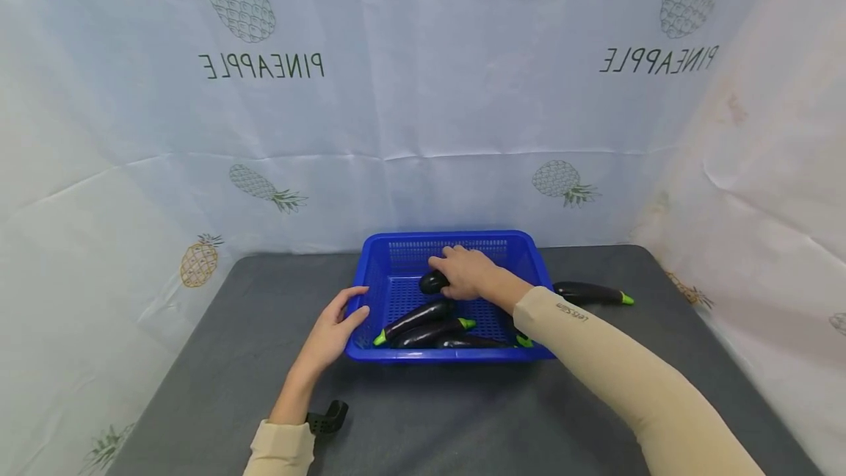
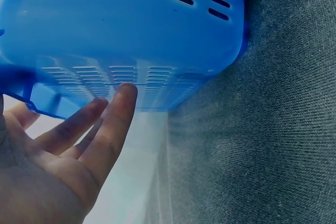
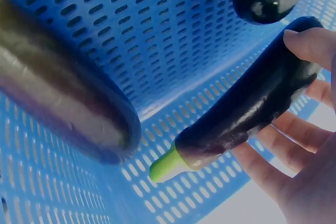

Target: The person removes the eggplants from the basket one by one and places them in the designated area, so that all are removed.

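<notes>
My right hand [image 1: 465, 272] reaches into the blue plastic basket [image 1: 449, 356] and grips a dark purple eggplant [image 1: 433, 283]. In the right wrist view that eggplant [image 3: 236, 108] lies along the perforated wall, thumb on one side and fingers on the other, its green stem toward the lower left. Several more eggplants [image 1: 416, 319] lie at the basket's near side. My left hand [image 1: 328, 330] is at the left rim, thumb and fingertips reaching over it. The left wrist view shows its fairly straight fingers [image 2: 113, 129] beside the basket's outer wall.
Another eggplant [image 1: 591, 294] lies on the dark grey table [image 1: 423, 417] to the right of the basket, partly behind my right sleeve. A pineapple-print cloth [image 1: 456, 109] hangs behind the table and along both sides. A black wrist mount [image 1: 328, 417] is on my left wrist.
</notes>
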### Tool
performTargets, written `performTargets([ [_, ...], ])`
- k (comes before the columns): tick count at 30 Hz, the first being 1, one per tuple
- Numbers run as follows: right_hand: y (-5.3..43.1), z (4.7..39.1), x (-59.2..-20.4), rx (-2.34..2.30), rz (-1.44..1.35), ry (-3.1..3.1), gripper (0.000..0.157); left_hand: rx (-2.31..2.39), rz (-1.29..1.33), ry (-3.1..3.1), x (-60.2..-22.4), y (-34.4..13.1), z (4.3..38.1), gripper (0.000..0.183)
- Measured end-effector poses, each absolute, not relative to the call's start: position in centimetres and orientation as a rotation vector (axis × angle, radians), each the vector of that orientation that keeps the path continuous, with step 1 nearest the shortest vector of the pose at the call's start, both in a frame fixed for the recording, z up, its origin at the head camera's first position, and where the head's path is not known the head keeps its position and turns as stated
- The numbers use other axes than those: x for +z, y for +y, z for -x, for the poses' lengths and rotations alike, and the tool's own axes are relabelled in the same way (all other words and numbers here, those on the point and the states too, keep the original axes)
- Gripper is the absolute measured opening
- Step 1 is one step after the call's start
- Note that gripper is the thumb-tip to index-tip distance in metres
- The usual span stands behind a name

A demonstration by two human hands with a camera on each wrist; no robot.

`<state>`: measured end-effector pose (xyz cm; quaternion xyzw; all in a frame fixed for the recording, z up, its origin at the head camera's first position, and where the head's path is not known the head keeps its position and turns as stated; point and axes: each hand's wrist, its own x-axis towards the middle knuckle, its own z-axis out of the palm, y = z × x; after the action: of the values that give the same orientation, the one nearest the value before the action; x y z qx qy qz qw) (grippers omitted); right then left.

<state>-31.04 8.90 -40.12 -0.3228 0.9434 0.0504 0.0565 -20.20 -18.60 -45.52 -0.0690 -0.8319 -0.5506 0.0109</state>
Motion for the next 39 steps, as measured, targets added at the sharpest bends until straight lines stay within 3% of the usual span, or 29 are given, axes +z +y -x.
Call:
performTargets([
  [39,13.3,22.8,-33.1,0.179,1.344,2.975,0.045,-1.74,0.228,-2.602,-45.4,-18.9,20.2,0.044],
])
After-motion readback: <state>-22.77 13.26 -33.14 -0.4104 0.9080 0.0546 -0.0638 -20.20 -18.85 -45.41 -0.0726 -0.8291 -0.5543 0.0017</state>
